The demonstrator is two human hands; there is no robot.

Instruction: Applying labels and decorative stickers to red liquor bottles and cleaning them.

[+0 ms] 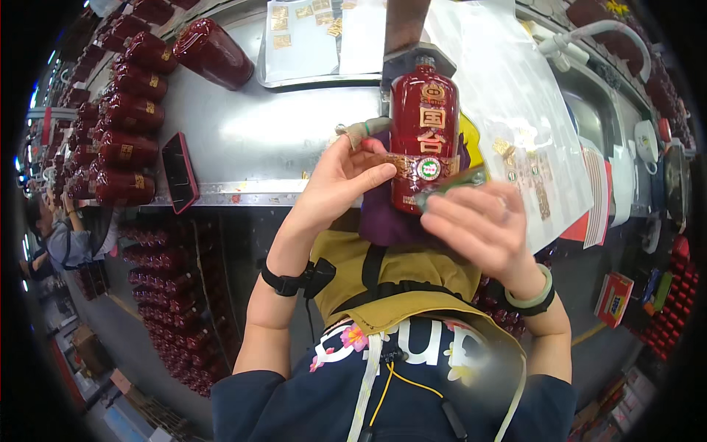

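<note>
A dark red, glossy bottle (426,136) with gold lettering lies on a purple cloth (377,221) at the counter's front edge, its neck pointing away from me. A patterned band label with a round green and white emblem (428,169) crosses its lower body. My left hand (345,171) grips the bottle's left side, the thumb pressing the band's left end; beige covers sit on some fingertips. My right hand (479,221) is at the lower right of the bottle, blurred, with curled fingers around a greenish, flat piece (465,179) whose kind I cannot make out.
Rows of red bottles (132,110) stand at the left, and another red bottle (213,53) is at the back. A phone (179,173) rests near the front edge. Gold stickers lie on a white sheet (302,59) in a tray; more are on a translucent sheet (545,125) at right.
</note>
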